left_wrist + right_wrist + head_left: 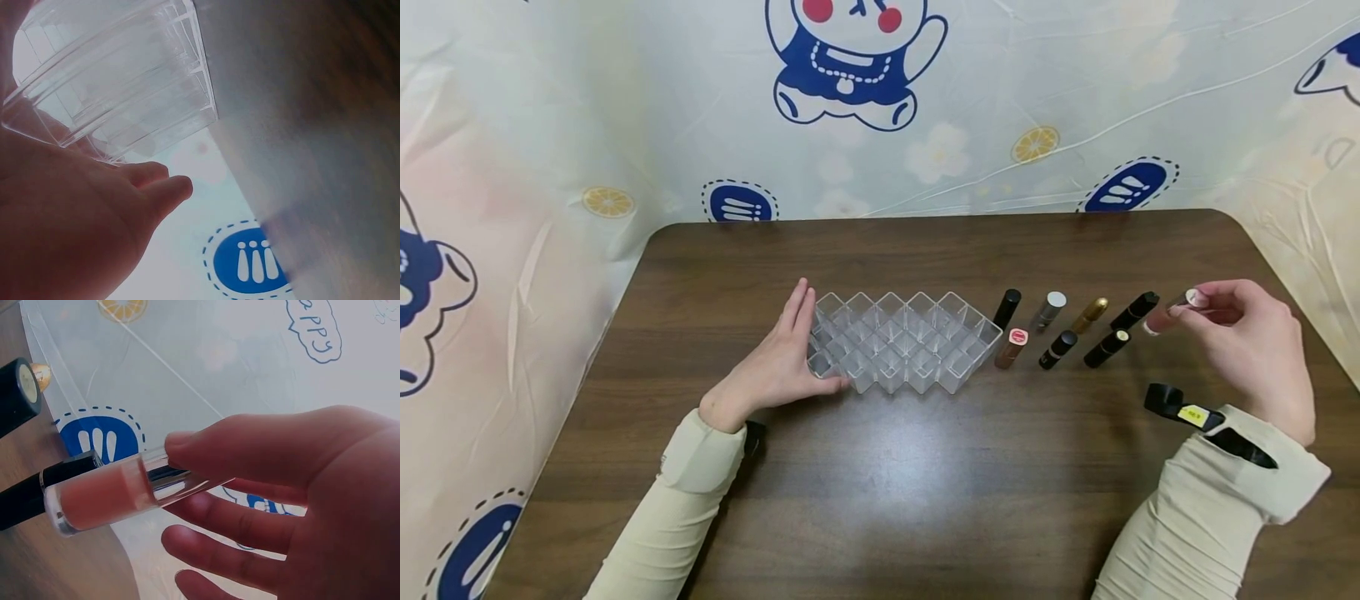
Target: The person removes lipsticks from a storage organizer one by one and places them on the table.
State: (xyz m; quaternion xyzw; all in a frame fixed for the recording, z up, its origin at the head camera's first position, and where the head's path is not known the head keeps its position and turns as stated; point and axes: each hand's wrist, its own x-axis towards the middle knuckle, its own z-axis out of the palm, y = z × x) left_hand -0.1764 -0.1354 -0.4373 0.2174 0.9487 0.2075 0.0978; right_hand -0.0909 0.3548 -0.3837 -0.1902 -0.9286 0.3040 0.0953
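Note:
A clear plastic organizer (902, 346) with several diamond-shaped compartments stands on the table. My left hand (775, 362) rests against its left end, fingers straight along the side and thumb by the front edge. The left wrist view shows the organizer's clear wall (112, 75) beside the palm. At the right, my right hand (1251, 342) pinches a lip gloss tube (103, 494) by its shiny cap between thumb and fingers. The tube has a pink body and is tilted, close to the black tubes. Other fingers of that hand spread below it in the right wrist view.
Several lipsticks stand between organizer and right hand: a black one (1007, 308), a silver-capped one (1048, 310), a gold one (1090, 315), a brown one (1012, 348) and more black ones (1107, 348). The brown table (880, 492) meets a printed curtain (880, 167) at the back.

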